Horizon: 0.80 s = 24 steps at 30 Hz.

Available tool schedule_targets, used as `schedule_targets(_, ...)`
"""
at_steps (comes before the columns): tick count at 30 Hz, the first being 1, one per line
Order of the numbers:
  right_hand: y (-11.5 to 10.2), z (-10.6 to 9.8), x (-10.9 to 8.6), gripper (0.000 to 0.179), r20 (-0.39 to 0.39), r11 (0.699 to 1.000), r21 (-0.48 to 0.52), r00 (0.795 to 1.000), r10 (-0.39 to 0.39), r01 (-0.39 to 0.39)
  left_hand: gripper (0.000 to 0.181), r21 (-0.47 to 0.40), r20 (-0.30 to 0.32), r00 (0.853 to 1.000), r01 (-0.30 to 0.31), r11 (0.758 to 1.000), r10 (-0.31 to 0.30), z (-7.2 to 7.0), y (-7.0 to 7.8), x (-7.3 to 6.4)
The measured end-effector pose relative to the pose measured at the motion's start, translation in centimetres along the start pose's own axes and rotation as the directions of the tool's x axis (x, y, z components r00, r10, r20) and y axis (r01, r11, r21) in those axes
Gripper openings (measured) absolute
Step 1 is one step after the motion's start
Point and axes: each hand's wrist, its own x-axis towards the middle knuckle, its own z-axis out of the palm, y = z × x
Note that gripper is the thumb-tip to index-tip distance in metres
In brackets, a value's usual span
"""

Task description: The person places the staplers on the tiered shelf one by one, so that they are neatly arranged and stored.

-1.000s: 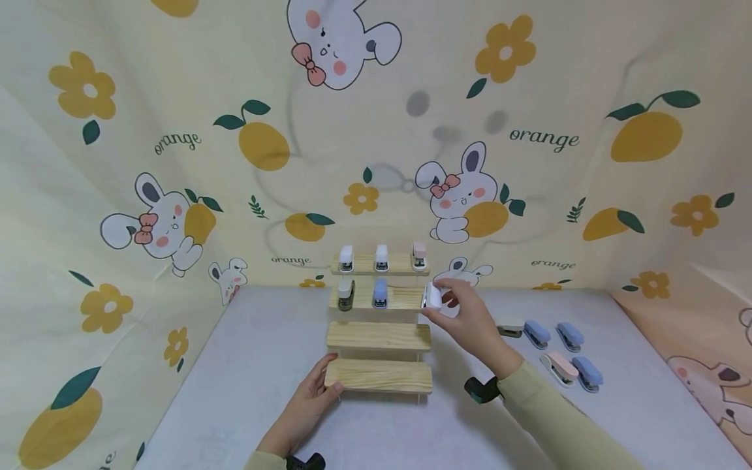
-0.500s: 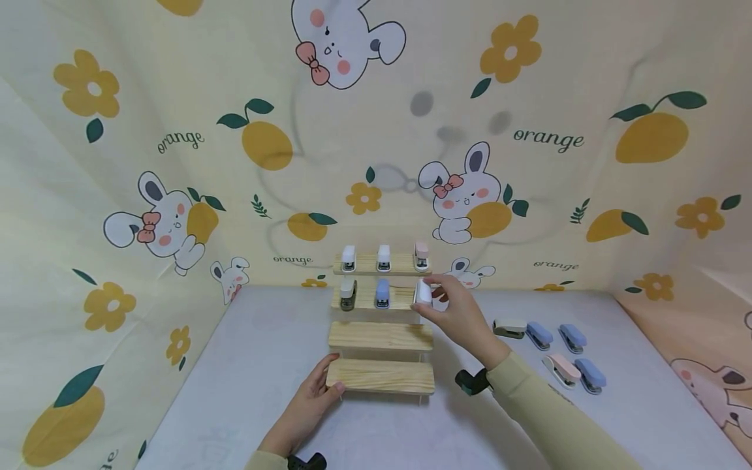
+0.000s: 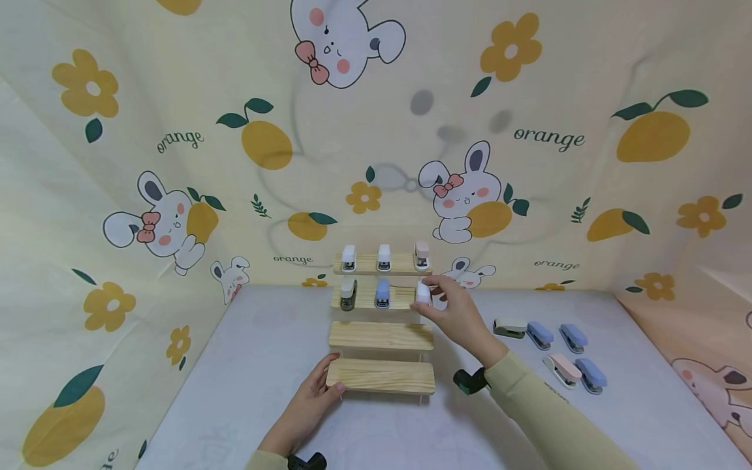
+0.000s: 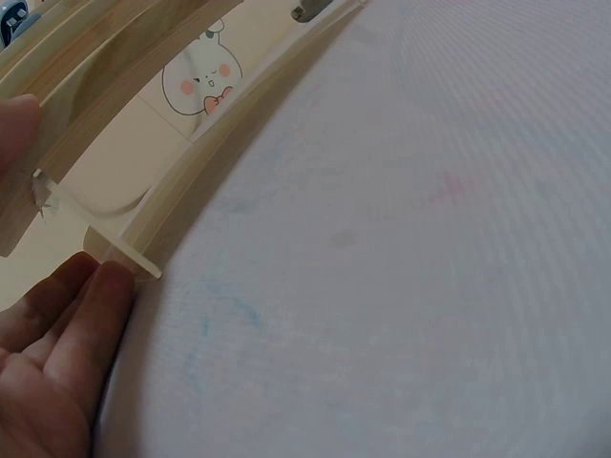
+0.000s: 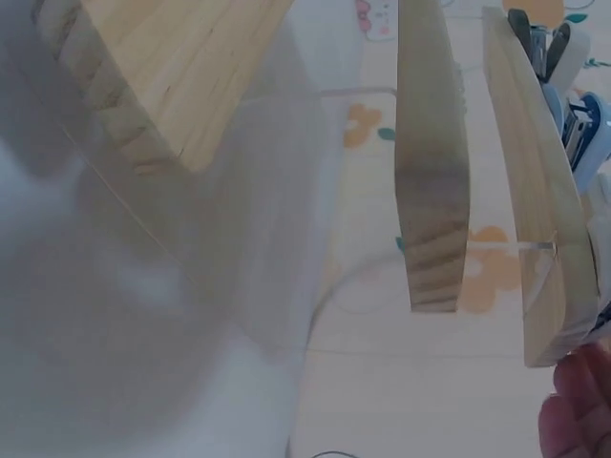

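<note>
In the head view, my right hand [image 3: 461, 320] pinches a white mini stapler [image 3: 422, 292] at the right end of the second-highest board of a stepped wooden shelf rack [image 3: 380, 335]. Thumb and fingers cover part of the stapler. Along that board stand a blue stapler [image 3: 382, 292] and a white one with a dark base [image 3: 348, 294]. My left hand [image 3: 308, 405] holds the left end of the lowest board, thumb at its front edge. The left wrist view shows its fingertips [image 4: 116, 277] by a thin clear support.
On the top board are two white staplers [image 3: 349, 258] [image 3: 384, 257] and a pink one [image 3: 422, 255]. Several staplers lie on the table at right, among them a pink one [image 3: 564, 369] and a white one [image 3: 510, 328]. A printed cloth [image 3: 352, 117] hangs behind.
My right hand has brought the white stapler left and set it more upright at the second board's right end. The left hand keeps its hold on the lowest board.
</note>
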Motion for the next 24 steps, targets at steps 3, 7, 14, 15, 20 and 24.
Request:
schedule_targets(3,0.34,-0.02,-0.04,0.062,0.038,1.000,-0.021,0.999,0.000,0.000,0.074,0.005,-0.005,1.000,0.008,1.000,-0.008,-0.02,-0.03,0.02)
schedule_targets(7,0.63,-0.10,-0.22,0.064,0.077,0.999,-0.032,0.997,-0.003,0.006,0.075,0.008,-0.008,1.000,0.018,1.000,-0.018,-0.09,-0.10,0.07)
schedule_targets(14,0.75,0.15,-0.30,0.065,0.080,1.000,-0.022,0.997,-0.006,0.008,0.074,0.006,-0.007,1.000,0.010,1.000,-0.010,-0.12,-0.29,0.05)
schedule_targets(15,0.75,0.21,-0.29,0.065,0.077,1.000,-0.022,0.997,-0.007,0.008,0.074,0.004,-0.007,1.000,0.010,1.000,-0.010,-0.11,-0.28,0.06)
schedule_targets(20,0.62,0.35,-0.23,0.066,0.060,1.000,-0.015,0.998,0.000,0.001,0.074,0.007,-0.004,1.000,0.003,1.000,-0.003,-0.05,-0.22,0.07)
schedule_targets(24,0.46,0.32,-0.20,0.069,0.056,1.000,-0.013,0.998,0.006,-0.005,0.073,0.010,-0.007,1.000,0.013,1.000,-0.013,-0.02,-0.06,0.08)
